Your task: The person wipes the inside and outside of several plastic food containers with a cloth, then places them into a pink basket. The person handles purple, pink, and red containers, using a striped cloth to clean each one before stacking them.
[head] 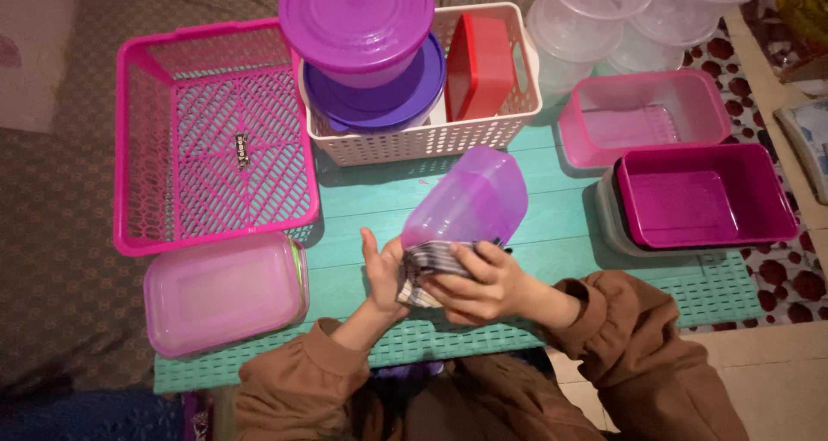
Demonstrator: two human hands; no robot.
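The right hand [483,284] is closed around a folded striped grey-and-white cloth [429,268], pressing it against the mouth end of a translucent purple plastic bowl [470,201]. The left hand [382,273] lies flat and open-fingered against the cloth and the bowl's rim from the other side, steadying rather than clasping. The bowl is tipped on its side, base pointing away from the person, held just above the turquoise slatted table [552,191].

Judging by the layout, the wiping looks partly done: a purple lidded round tub [358,27] sits on a darker purple lid [379,105] in a white perforated basket [431,135], beside an upright red container [481,66]. The pink lattice basket [211,139] to the left holds nothing. A pink lidded rectangular box [222,293] lies near the left hand; a pale pink box [642,113], a magenta box nested in a grey one [703,195] and clear round tubs [604,18] wait on the right, seemingly still to be handled.
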